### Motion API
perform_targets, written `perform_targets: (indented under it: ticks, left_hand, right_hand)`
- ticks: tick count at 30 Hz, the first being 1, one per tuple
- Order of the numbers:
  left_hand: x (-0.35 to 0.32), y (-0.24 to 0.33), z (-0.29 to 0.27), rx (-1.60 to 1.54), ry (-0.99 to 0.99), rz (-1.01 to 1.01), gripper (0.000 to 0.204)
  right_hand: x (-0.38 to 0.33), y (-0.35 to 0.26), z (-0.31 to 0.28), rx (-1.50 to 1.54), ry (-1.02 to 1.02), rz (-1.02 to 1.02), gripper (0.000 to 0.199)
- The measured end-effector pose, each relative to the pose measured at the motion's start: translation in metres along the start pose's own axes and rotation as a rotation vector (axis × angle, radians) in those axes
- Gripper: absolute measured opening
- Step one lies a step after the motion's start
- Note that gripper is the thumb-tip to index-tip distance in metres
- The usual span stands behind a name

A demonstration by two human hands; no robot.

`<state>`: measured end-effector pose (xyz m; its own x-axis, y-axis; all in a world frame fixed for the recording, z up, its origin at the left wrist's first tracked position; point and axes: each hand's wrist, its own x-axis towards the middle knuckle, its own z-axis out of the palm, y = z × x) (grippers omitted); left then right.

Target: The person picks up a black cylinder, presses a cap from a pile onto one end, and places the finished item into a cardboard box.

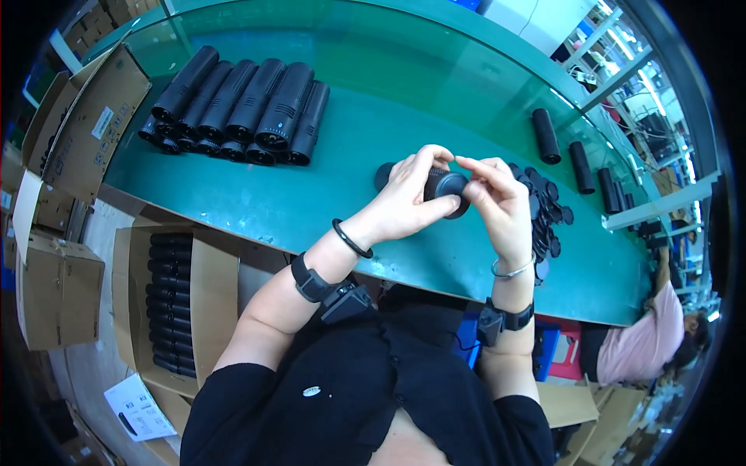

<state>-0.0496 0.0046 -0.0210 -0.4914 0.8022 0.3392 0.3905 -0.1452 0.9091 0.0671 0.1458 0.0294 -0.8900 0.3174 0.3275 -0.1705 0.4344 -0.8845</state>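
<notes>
A black plastic cylinder (444, 183) lies tilted above the green table in front of me, its round end facing right. My left hand (412, 190) is wrapped round its body, thumb along the near side. The cylinder's other end shows past the left of that hand. My right hand (499, 198) is at the round end, fingers bent and thumb drawn in against it; what these fingertips hold, if anything, cannot be made out. Just right of this hand lies a loose heap of flat black discs (550, 210), partly hidden by the wrist.
Black cylinders (272, 101) lie stacked at the table's (357, 101) far left. Single cylinders (545, 136) rest along the right side. An open carton (214, 299) of black cylinders stands below the left edge. Another person (641, 334) in pink is at the far right.
</notes>
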Motion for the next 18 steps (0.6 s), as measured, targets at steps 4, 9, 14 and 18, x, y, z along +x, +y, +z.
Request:
perform_targets:
  ticks: [4, 9, 14, 18]
  left_hand:
    - [0.002, -0.005, 0.002, -0.131, -0.030, 0.005, 0.066]
    - [0.005, 0.008, 0.002, -0.009, 0.026, -0.025, 0.068]
    - [0.011, 0.002, -0.005, -0.251, 0.046, -0.085, 0.064]
    - [0.019, 0.001, -0.017, -0.257, -0.017, -0.076, 0.068]
  right_hand:
    - [0.002, 0.021, 0.001, 0.381, -0.064, 0.238, 0.032]
    - [0.011, 0.028, 0.003, 0.342, -0.179, 0.252, 0.033]
    - [0.015, 0.022, 0.012, 0.278, -0.100, 0.223, 0.031]
    - [0.021, 0.018, -0.005, 0.199, -0.017, -0.058, 0.029]
